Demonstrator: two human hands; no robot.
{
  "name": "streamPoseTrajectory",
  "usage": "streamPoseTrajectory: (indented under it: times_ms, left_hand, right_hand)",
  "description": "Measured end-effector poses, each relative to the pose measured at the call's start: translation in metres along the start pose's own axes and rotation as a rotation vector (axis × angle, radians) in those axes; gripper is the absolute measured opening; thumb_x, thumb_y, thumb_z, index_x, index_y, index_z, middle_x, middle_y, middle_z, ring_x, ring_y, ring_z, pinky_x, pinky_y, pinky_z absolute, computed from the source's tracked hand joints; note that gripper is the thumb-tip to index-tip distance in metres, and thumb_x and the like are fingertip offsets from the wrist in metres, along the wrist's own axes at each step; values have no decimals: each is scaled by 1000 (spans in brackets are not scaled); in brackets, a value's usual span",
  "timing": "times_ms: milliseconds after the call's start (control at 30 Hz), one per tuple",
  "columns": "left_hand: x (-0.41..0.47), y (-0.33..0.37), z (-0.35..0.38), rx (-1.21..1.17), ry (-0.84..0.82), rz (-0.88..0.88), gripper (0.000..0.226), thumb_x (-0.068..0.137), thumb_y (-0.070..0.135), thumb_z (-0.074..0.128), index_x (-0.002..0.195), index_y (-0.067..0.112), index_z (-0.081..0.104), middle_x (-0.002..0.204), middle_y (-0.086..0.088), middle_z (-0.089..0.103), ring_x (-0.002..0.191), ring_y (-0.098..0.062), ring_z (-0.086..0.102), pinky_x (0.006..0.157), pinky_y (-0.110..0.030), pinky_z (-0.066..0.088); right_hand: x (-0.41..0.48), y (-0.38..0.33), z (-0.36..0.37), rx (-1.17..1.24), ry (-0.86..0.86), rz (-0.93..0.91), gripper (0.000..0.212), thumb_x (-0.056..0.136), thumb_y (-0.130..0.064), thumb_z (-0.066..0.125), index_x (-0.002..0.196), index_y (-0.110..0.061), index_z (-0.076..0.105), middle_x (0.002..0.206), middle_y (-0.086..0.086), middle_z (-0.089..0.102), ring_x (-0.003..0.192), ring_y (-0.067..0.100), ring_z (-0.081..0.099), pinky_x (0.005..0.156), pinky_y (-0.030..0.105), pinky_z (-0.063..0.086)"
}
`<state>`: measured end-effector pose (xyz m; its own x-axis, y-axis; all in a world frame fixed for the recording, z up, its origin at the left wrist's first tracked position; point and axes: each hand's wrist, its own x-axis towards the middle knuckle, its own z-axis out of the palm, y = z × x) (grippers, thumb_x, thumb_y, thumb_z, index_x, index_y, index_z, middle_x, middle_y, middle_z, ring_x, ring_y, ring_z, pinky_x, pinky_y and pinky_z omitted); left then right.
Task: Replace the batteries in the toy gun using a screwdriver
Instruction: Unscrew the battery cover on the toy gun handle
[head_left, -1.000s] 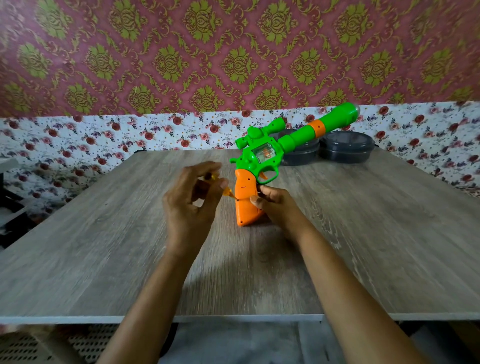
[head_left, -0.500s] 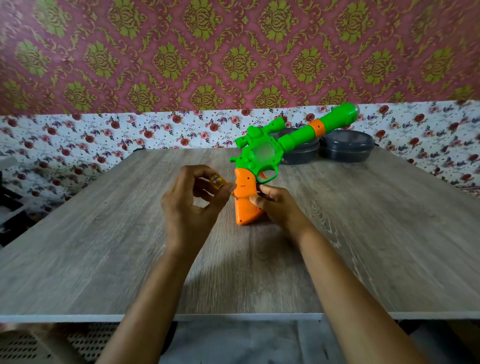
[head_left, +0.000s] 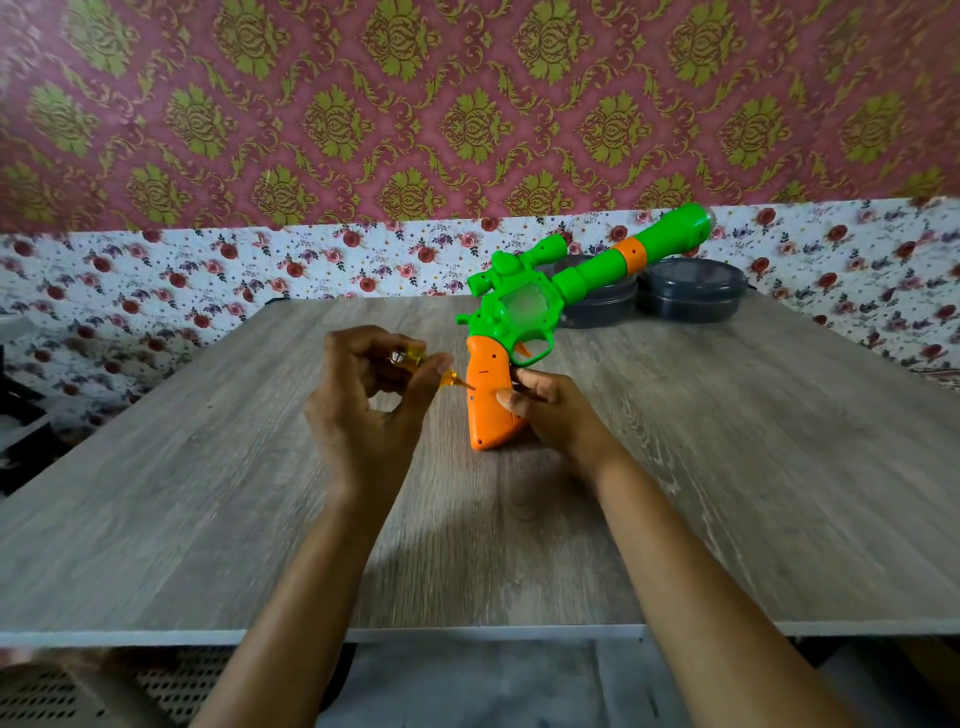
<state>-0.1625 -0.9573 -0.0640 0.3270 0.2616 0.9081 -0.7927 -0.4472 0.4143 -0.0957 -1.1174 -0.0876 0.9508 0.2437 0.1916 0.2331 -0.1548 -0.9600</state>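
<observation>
Left hand (head_left: 363, 410) pinches screwdriver (head_left: 431, 366), tip seemingly touching toy gun (head_left: 524, 312) grip; right hand (head_left: 550, 410) steadies it.

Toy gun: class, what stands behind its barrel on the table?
Two dark round lidded containers stand behind the toy gun; its barrel covers part of the left one. Their contents cannot be seen.

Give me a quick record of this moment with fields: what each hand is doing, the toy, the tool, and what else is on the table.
left hand: pinches a small yellow screwdriver, tip pointed at the orange grip
right hand: holds the orange grip from the far side
toy gun: green body, stood on the butt of its grip, barrel angled up to the right
battery cover: appears closed, a small screw hole shows on the grip
table: grey wood grain
other items: two dark round lidded containers behind the barrel
</observation>
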Motion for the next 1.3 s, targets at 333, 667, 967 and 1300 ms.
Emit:
streamPoseTrajectory:
  times_ms: [333, 667, 967, 1300]
  left_hand:
    - [-2, 0, 0, 85, -59, 37, 32, 80, 28, 71, 97, 19, 46, 89, 19, 60, 72, 5, 61, 60, -25, 53]
    - [-2, 0, 0, 95, -97, 41, 31, 80, 31, 69, 97, 19, 46, 90, 18, 59, 73, 3, 61, 62, -17, 51]
    - [-3, 1, 1, 101, -83, 51, 30, 80, 26, 71, 96, 19, 47, 89, 19, 59, 72, 3, 61, 61, -19, 51]
    - [-2, 3, 1, 98, -91, 42, 30, 80, 26, 71, 96, 20, 47, 87, 18, 59, 72, 2, 61, 61, -22, 52]
  right_hand:
    - [-1, -2, -1, -7, -5, 12, 31, 92, -9, 50, 122, -13, 57, 112, 5, 61, 105, 19, 56, 93, 37, 47]
    - [0, -1, 0, 5, 7, 17, 29, 92, -10, 51, 119, -16, 58, 109, 4, 61, 106, 22, 57, 97, 45, 47]
    - [-1, -3, 0, -68, 19, 25, 32, 91, -12, 52, 122, -14, 58, 110, 4, 61, 110, 24, 57, 99, 50, 45]
    - [-3, -5, 0, -68, 5, 17, 32, 92, -12, 51, 124, -14, 56, 110, 1, 60, 107, 19, 55, 101, 44, 44]
